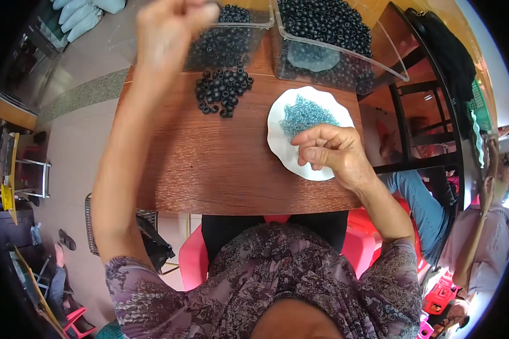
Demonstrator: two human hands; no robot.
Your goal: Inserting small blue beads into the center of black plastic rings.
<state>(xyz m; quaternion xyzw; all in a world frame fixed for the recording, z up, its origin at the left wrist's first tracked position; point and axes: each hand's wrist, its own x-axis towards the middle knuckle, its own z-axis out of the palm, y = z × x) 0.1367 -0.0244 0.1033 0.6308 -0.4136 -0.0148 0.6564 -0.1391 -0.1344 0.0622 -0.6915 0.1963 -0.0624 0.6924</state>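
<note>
My left hand [172, 25], smeared by motion, is raised at the far left beside a clear plastic bin of black beads [226, 42]. Its fingers look closed, with a dark spot at their tips that I cannot make out. Over the near right part of a white scalloped plate [278, 144], my right hand [336, 150] has curled fingers, thumb close to forefinger. Whatever they pinch, if anything, is too small to name. Tiny clear blue pieces, bead-like, form a heap [308, 113] on the plate, just beyond the right fingers.
Loose black beads [223, 90] lie on the brown wooden table [209, 169] before the left bin. A larger clear bin [322, 42] of black beads stands at the far right. Someone in jeans [415, 206] sits to the right. White sacks [82, 17] lie at the far left.
</note>
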